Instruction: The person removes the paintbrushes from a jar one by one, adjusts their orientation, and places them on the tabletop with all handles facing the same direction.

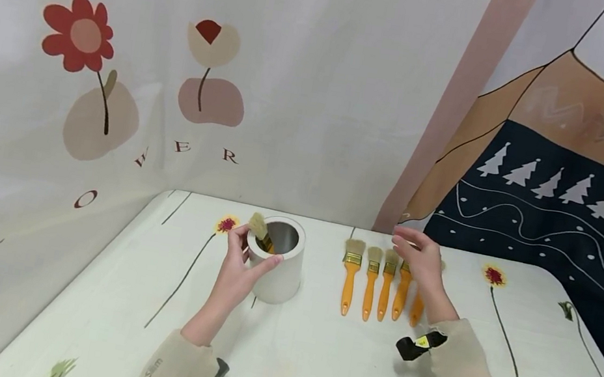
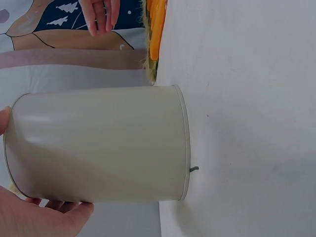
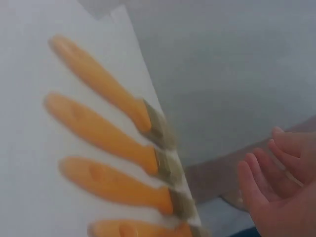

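A white cylindrical can point(image 1: 281, 281) stands upright on the table, its dark round opening facing up. My left hand point(image 1: 235, 270) grips it near the top, thumb at the front of the rim and fingers at the left side. Inside leans a paintbrush point(image 1: 258, 226), pale bristles up. In the left wrist view the can point(image 2: 98, 143) fills much of the picture. To the right lies a row of several paintbrushes point(image 1: 349, 282) with orange handles, bristles away from me. My right hand point(image 1: 424, 267) hovers over the row's right end, fingers loosely bent, holding nothing, partly hiding brushes there.
A white cloth with printed flowers covers the table point(image 1: 304, 360). Behind it hangs a pale printed curtain point(image 1: 324, 86), with a dark tree-patterned part point(image 1: 558, 216) at the right. A black wrist camera point(image 1: 419, 345) sits at my right sleeve.
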`<state>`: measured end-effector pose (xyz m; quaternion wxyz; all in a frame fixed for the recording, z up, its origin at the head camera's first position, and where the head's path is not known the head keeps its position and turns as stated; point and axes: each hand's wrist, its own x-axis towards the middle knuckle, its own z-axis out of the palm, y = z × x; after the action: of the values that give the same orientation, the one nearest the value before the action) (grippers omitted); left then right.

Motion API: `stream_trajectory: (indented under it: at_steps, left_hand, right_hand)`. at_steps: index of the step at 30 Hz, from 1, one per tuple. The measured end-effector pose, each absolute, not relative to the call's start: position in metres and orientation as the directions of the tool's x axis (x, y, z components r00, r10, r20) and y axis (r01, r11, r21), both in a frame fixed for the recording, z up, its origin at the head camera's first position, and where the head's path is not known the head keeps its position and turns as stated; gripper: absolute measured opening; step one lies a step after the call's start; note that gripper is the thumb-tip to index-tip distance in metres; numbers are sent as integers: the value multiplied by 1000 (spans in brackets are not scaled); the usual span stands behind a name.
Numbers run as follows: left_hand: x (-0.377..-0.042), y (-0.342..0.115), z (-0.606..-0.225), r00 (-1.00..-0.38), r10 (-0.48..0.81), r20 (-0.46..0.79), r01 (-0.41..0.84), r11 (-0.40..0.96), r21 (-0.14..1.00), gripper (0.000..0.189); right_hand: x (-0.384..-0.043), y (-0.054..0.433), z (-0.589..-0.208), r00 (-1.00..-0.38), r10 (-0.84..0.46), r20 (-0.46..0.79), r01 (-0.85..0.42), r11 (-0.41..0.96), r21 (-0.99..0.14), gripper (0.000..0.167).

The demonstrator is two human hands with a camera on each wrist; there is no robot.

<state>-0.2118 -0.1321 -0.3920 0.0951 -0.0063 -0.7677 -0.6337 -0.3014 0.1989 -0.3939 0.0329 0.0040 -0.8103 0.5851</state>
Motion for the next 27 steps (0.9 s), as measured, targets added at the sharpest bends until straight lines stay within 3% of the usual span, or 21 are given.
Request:
stream_trajectory:
  at_steps: [19,27]
  left_hand:
    - [-213,-131,-392,-982,-113,152,126,206,970,82]
    - [-210,-130,-393,-982,-115,147,121,206,971,82]
  right_hand:
    - [-281,119,-360,-972,-159,172,-197,157,-968,39]
    - [-272,58,-346,-905,-335,263,-303,71,-950,35]
